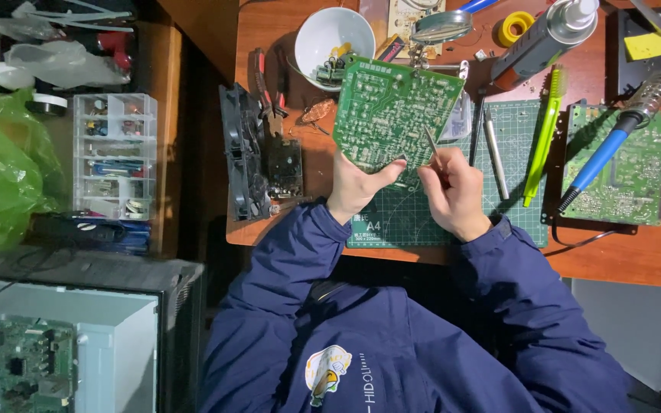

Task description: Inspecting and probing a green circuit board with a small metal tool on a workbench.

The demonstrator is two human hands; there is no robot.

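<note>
Over the near edge of the wooden workbench (652,256), the left hand (355,187) grips the green circuit board (395,115) tilted solder-side up, while the right hand (453,191) pinches tweezers (431,144) against it, the probing seemingly still mid-way, the soldering iron (613,138) resting unused.

Light falls from above and somewhat to the right onto the reddish-brown wooden surface (652,252), bright and even there, and shadows run to the left of things: the white round bowl (334,34) throws a dark crescent on its left side. The green printed circuit board (395,111) is sharp enough to show its solder points. Small glare sits on the grey cylindrical spray can (548,38). The left third is dimmer, the gap beside the surface nearly black. The dark blue jacket (392,336) at the bottom lies in shade, slightly soft.
</note>
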